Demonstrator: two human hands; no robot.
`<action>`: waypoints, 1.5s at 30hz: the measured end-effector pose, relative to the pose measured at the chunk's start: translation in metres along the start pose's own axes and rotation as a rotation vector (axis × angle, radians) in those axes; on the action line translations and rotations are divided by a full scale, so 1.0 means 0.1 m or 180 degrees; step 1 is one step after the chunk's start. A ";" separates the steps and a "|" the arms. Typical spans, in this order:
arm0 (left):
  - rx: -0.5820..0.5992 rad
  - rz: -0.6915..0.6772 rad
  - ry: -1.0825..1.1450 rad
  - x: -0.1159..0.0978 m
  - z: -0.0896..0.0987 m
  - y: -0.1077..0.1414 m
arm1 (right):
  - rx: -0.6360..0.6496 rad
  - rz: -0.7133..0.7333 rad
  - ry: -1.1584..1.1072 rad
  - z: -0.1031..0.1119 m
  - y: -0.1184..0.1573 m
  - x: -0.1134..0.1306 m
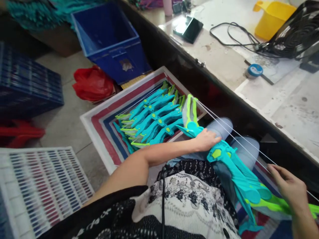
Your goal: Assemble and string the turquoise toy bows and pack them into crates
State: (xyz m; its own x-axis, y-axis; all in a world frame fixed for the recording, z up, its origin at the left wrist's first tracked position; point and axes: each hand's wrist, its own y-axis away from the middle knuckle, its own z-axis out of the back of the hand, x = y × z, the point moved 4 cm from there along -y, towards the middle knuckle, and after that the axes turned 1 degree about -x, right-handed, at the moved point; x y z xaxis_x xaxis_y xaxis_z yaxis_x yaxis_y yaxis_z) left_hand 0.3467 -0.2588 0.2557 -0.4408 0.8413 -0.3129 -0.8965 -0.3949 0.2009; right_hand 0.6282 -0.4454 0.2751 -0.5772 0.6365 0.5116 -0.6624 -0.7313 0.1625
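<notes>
Across my lap lies a turquoise and lime toy bow (229, 159), its upper limb pointing up and its lower end running off to the right. My left hand (206, 140) is wrapped round its turquoise body near the upper limb. White string (231, 131) runs from the tip of that limb down to the right. My right hand (286, 182) pinches the string between thumb and fingers, above the lower limb. Several similar bows (154, 116) lie side by side in a striped, lined crate (102, 136) to the left of my knees.
A blue bin (112, 49) and red plastic bag (93, 83) stand beyond the crate. White basket (50, 179) is at lower left. The worktable (224, 59) holds a phone (190, 30), blue-lidded tub (254, 70), yellow jug (271, 20) and black fan (294, 33).
</notes>
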 end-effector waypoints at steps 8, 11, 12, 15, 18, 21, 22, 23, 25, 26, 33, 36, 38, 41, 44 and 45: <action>-0.0174 0.1916 0.1044 1.04 -0.32 1.70 | -0.0528 0.2104 0.0081 0.04 0.11 1.25; -0.0473 0.2984 0.1362 1.36 -0.50 2.34 | -0.0377 0.2491 -0.0094 -0.13 0.07 1.63; -0.0550 0.3352 0.1402 1.45 -0.54 2.52 | -0.0289 0.2561 -0.0177 -0.21 0.04 1.72; -0.0660 0.4279 0.1306 1.73 -0.64 2.86 | 0.0113 0.2564 -0.0322 -0.43 -0.05 1.89; -0.0614 0.4736 0.1136 1.97 -0.71 2.93 | 0.0511 0.2372 -0.0242 -0.61 -0.15 1.95; -0.0397 0.4744 0.1129 2.10 -0.86 2.78 | 0.0684 0.2284 -0.0121 -0.71 -0.23 1.95; -0.0325 0.4704 0.1157 2.11 -0.92 2.70 | 0.0702 0.2298 -0.0101 -0.74 -0.25 1.94; -0.0268 0.4666 0.1195 2.10 -0.99 2.62 | 0.0711 0.2327 -0.0089 -0.76 -0.27 1.93; -0.0205 0.4632 0.1276 2.08 -1.14 2.48 | 0.0734 0.2419 -0.0071 -0.80 -0.30 1.91; -0.0188 0.4622 0.1309 2.06 -1.21 2.41 | 0.0746 0.2472 -0.0057 -0.82 -0.32 1.90; -0.0100 0.4536 0.1526 1.97 -1.55 2.18 | 0.0865 0.2815 0.0005 -0.98 -0.45 1.95; -0.0084 0.4438 0.1571 1.96 -1.55 2.21 | 0.0966 0.2860 0.0021 -1.05 -0.50 2.00; -0.0120 0.4422 0.1529 2.01 -1.50 2.24 | 0.1030 0.2869 0.0061 -1.10 -0.54 2.04; -0.0225 0.4453 0.1408 2.23 -1.41 2.26 | 0.1003 0.3039 0.0078 -1.14 -0.59 2.12; -0.0303 0.4484 0.1312 2.52 -1.36 2.23 | 0.0906 0.3407 0.0099 -1.14 -0.66 2.31; -0.0314 0.4480 0.1301 2.61 -1.36 2.21 | 0.0866 0.3531 0.0112 -1.13 -0.69 2.40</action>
State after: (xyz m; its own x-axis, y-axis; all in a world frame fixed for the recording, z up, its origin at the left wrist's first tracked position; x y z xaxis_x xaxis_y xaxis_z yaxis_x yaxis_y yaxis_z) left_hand 0.0276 -0.1768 0.0917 -0.9013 -0.4044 -0.1554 0.2819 -0.8199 0.4982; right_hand 0.4818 -0.2144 0.2910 -0.7955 -0.3899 0.4640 0.3437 -0.9208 -0.1845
